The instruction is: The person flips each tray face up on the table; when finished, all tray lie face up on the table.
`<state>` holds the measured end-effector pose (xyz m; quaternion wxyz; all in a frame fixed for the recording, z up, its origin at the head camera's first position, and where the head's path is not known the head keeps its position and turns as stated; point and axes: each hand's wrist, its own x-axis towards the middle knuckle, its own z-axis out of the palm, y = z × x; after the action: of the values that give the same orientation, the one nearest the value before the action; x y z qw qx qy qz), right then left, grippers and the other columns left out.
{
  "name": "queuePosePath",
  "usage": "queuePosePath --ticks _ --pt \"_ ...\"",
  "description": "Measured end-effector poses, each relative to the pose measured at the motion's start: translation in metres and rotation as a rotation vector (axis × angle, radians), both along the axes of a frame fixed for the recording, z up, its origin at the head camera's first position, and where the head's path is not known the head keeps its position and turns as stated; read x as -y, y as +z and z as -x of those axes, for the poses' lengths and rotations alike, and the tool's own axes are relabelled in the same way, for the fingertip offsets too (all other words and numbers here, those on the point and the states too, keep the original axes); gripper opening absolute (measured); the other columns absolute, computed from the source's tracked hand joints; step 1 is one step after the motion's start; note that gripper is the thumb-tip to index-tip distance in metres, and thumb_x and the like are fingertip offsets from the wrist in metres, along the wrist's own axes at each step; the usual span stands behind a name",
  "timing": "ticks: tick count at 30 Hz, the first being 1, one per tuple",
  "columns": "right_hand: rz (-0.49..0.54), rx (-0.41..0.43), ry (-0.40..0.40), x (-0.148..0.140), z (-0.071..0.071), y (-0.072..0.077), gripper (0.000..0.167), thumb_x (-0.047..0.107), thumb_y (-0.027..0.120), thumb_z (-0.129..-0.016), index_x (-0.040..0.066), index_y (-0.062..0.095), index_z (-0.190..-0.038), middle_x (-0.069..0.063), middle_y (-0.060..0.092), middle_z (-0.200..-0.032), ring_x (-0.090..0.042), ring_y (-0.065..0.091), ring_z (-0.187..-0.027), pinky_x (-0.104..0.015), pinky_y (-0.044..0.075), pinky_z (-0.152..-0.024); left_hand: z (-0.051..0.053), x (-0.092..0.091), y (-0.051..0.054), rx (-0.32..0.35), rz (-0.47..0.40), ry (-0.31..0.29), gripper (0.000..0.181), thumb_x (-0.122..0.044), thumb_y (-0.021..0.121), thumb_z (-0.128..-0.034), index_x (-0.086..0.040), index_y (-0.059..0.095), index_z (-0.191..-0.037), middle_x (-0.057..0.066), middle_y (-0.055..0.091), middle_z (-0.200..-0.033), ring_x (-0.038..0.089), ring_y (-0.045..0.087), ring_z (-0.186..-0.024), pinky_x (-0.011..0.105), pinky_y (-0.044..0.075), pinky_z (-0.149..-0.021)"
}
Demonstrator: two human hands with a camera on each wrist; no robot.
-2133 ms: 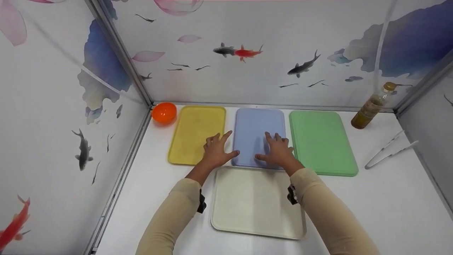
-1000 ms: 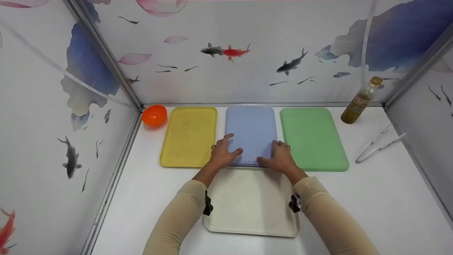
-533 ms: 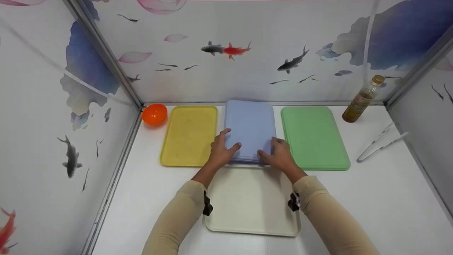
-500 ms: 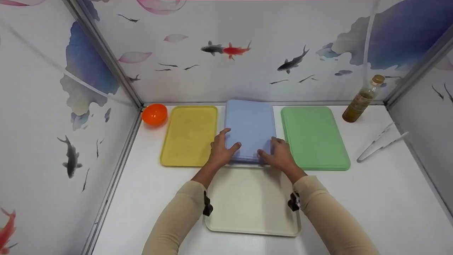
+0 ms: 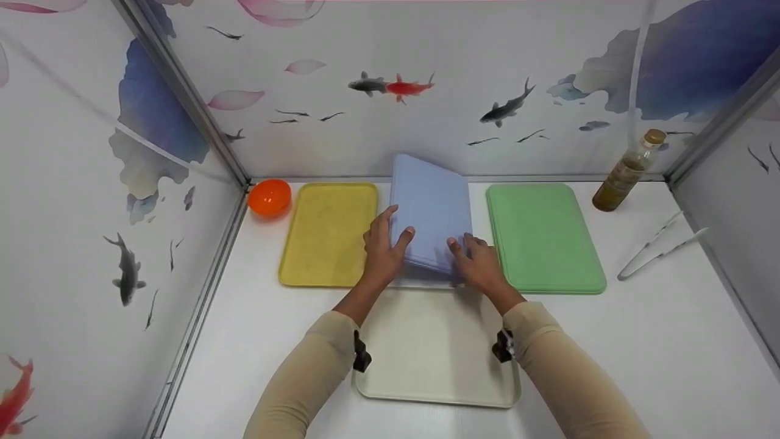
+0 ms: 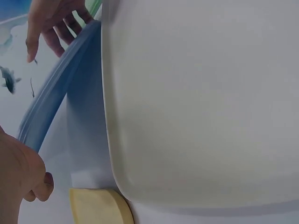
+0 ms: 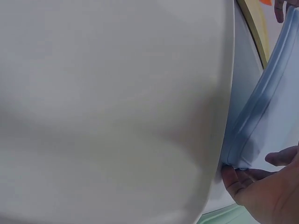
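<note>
In the head view, a light blue rectangular board or tray (image 5: 431, 210) is tilted, its left side raised higher than its right. The left hand (image 5: 384, 253) grips its left edge, thumb on top. At the lower right edge, the right hand (image 5: 481, 265) holds it with the thumb over the face. The left wrist view shows the blue piece (image 6: 60, 84) lifted off the surface, the left hand (image 6: 21, 172) at its near end. In the right wrist view, fingers of the right hand (image 7: 266, 186) are under its corner.
A cream tray (image 5: 436, 347) lies in front, under the forearms. A yellow tray (image 5: 329, 235) and orange bowl (image 5: 269, 198) are left; a green tray (image 5: 545, 238), an oil bottle (image 5: 627, 174) and metal tongs (image 5: 655, 253) are right. Walls stand behind and at both sides.
Both hands have closed on the blue piece's sides from hovering open over it. It has risen off the table and tilted, its left side going up most.
</note>
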<state>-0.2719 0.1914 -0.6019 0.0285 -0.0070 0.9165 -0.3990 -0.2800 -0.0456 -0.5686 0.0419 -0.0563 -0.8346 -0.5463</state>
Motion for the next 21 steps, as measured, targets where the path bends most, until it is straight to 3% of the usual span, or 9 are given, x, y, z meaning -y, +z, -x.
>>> queuePosePath --ticks 10,15,18,21 --pt "0.034 0.018 0.017 0.007 0.002 0.003 0.071 0.042 0.033 -0.121 -0.013 0.037 -0.165 -0.034 0.043 -0.169 -0.050 0.040 -0.161 -0.066 0.021 -0.130 -0.003 -0.012 0.018 -0.071 -0.114 -0.043 0.075 -0.069 0.047 -0.1093 -0.032 0.032 -0.173 0.004 0.035 -0.179 0.036 0.024 -0.164 0.073 0.016 -0.130" --pt "0.141 0.042 -0.022 0.007 0.003 0.002 0.085 0.060 0.031 -0.117 -0.007 0.033 -0.169 -0.036 0.036 -0.173 -0.057 0.030 -0.163 -0.069 0.020 -0.134 -0.003 -0.018 0.024 -0.102 -0.125 -0.065 0.081 -0.074 0.044 -0.1083 -0.030 0.028 -0.174 0.003 0.033 -0.180 0.032 0.024 -0.163 0.070 0.015 -0.130" --pt "0.154 0.004 -0.027 0.005 0.008 -0.010 0.100 0.077 0.030 -0.110 -0.003 0.037 -0.169 -0.039 0.041 -0.168 -0.058 0.037 -0.158 -0.069 0.027 -0.131 -0.003 -0.021 0.028 -0.131 -0.138 -0.083 0.080 -0.071 0.044 -0.1096 -0.027 0.027 -0.175 0.003 0.032 -0.181 0.032 0.025 -0.162 0.070 0.015 -0.130" --pt "0.181 0.024 -0.021 0.006 0.006 -0.010 0.106 0.084 0.025 -0.106 0.000 0.035 -0.171 -0.035 0.042 -0.170 -0.054 0.038 -0.160 -0.066 0.028 -0.132 -0.004 -0.025 0.032 -0.153 -0.133 -0.101 0.079 -0.065 0.047 -0.1107 -0.024 0.026 -0.175 0.003 0.031 -0.182 0.032 0.025 -0.161 0.069 0.018 -0.130"
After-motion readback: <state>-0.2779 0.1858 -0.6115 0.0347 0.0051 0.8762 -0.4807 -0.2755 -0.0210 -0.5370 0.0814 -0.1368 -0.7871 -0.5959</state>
